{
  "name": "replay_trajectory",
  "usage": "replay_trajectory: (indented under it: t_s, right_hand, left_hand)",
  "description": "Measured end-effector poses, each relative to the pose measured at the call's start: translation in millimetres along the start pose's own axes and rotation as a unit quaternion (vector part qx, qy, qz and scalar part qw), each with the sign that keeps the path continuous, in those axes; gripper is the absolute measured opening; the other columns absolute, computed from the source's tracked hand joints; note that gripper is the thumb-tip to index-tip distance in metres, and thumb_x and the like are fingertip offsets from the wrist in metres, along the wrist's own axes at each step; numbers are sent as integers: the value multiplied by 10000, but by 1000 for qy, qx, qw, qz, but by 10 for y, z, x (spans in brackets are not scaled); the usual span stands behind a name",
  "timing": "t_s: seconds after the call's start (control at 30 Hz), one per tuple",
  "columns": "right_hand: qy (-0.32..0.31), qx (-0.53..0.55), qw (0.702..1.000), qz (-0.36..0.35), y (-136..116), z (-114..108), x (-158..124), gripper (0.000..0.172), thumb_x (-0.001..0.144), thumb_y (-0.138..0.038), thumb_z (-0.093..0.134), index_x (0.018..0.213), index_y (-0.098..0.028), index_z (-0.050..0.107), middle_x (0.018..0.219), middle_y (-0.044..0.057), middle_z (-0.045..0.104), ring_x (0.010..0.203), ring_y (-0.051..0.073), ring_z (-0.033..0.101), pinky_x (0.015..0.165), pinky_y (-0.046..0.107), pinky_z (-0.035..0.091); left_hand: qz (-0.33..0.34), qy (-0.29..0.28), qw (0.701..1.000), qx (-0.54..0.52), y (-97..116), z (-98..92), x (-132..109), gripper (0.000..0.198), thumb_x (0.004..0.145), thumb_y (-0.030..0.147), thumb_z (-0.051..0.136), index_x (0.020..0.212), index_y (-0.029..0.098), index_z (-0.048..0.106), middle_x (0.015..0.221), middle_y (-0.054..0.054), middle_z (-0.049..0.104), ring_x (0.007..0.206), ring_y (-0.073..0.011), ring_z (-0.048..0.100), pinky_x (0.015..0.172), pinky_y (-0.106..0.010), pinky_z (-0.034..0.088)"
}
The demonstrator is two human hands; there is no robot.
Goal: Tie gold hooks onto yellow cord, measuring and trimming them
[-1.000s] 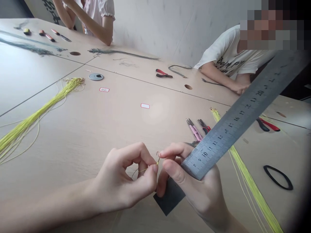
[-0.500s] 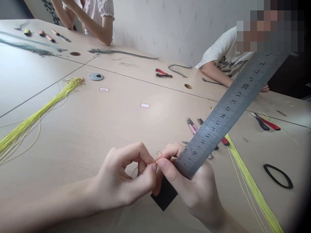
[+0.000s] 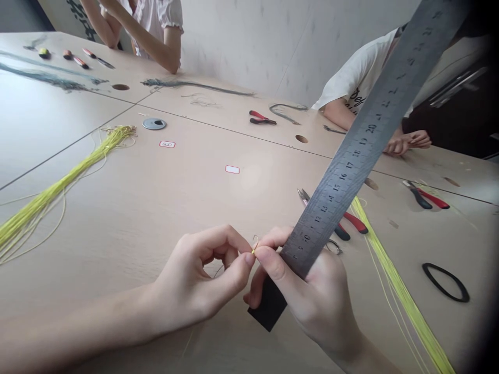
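Note:
Low in the middle of the head view, my left hand [image 3: 212, 272] and my right hand [image 3: 307, 291] meet fingertip to fingertip. Between them sits a small fishing hook [image 3: 255, 240], bend upward, with a bit of yellow line [image 3: 253, 252] at its base. My left thumb and forefinger pinch the line beside the hook. With thumb and forefinger my right hand grips the hook's lower end. A steel ruler [image 3: 339, 176] is also clasped in that hand, slanting up to the right, its dark lower end showing below the fingers. The knot's details are too small to tell.
Bundles of yellow line [image 3: 74, 176] lie left and right. Behind the ruler are red-black pliers [image 3: 355, 222] and pointed snips [image 3: 302, 196]. More pliers [image 3: 424, 196], a black band [image 3: 445, 282] and a grey disc [image 3: 154, 123] lie around. Two people sit across the table.
The ruler has swung slightly left and more upright in my right hand. My fingertips have risen a little and closed tighter at the hook. The person at right has shifted; both their hands now show.

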State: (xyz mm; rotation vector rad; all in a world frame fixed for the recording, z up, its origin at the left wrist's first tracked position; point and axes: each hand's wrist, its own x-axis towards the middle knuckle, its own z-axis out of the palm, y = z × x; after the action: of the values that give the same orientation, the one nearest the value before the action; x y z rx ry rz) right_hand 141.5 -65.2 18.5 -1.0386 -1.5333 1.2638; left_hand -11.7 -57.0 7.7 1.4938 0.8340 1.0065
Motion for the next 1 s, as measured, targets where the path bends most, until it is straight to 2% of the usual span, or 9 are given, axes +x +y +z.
replay_trajectory:
  t_s: [0.2, 0.33, 0.4, 0.5, 0.63, 0.73, 0.83, 0.9, 1.0]
  right_hand:
    - [-7, -52, 998, -17, 11, -6, 3, 113, 871, -233, 509, 771, -221, 562, 519, -30, 614, 472, 127, 618, 458, 242, 520]
    - [6, 6, 1000, -6, 22, 7, -33, 110, 879, -231, 508, 816, -226, 599, 515, -38, 597, 447, 122, 609, 453, 242, 515]
    - [57, 82, 995, -25, 5, 10, -40, 148, 894, -255, 482, 853, -232, 622, 542, -41, 560, 460, 122, 608, 455, 257, 523]
    - [164, 174, 966, -97, -58, -9, -11, 206, 891, -336, 482, 808, -238, 642, 585, -40, 486, 487, 118, 589, 448, 268, 529]
    - [280, 154, 935, -157, -119, -39, 22, 159, 797, -372, 633, 698, -247, 636, 620, -36, 459, 538, 101, 536, 467, 225, 529]
    - [223, 121, 956, -147, -90, -33, -2, 22, 808, -271, 637, 789, -277, 627, 721, -21, 525, 674, 116, 558, 559, 219, 542]
    - [132, 119, 975, -132, -45, -19, -24, 100, 828, -191, 600, 861, -286, 598, 741, -24, 566, 742, 129, 604, 715, 291, 559]
    - [109, 125, 978, -127, -34, -14, -24, 98, 825, -172, 596, 831, -270, 589, 702, -34, 560, 826, 152, 635, 852, 378, 533]
    - [78, 149, 981, -99, -47, -12, -15, 88, 830, -179, 586, 794, -258, 571, 666, -37, 546, 931, 180, 634, 894, 450, 523]
  left_hand:
    - [11, 10, 1000, 19, -23, 11, -23, 181, 855, 136, 468, 683, 175, 509, 547, 18, 641, 506, -88, 573, 444, -181, 383]
    - [30, 36, 998, 47, -17, 2, -22, 183, 835, 106, 486, 667, 178, 502, 484, 63, 549, 433, -48, 472, 396, -153, 322]
    - [32, 65, 996, 56, -8, -8, -12, 183, 819, 119, 503, 645, 175, 500, 472, 71, 485, 410, -43, 416, 380, -157, 309]
    - [13, 81, 996, 33, 2, -15, 7, 189, 822, 159, 501, 634, 174, 489, 490, 61, 458, 419, -54, 411, 386, -172, 331]
    - [-4, 66, 998, -2, 3, -11, 16, 193, 834, 174, 491, 641, 172, 486, 496, 53, 458, 435, -62, 413, 400, -178, 347]
    - [3, 66, 998, -12, 7, -9, 18, 195, 830, 172, 495, 635, 169, 487, 496, 48, 468, 428, -60, 412, 392, -174, 344]
    - [16, 67, 997, -16, 11, -14, 20, 181, 824, 168, 504, 643, 167, 501, 499, 48, 473, 423, -57, 417, 386, -165, 350]
    - [19, 72, 997, -17, 9, -17, 19, 178, 821, 166, 511, 643, 168, 507, 510, 47, 475, 429, -57, 423, 386, -160, 355]
    - [22, 83, 996, -18, 3, -16, 17, 193, 810, 171, 530, 620, 173, 495, 510, 49, 467, 430, -57, 412, 379, -157, 339]
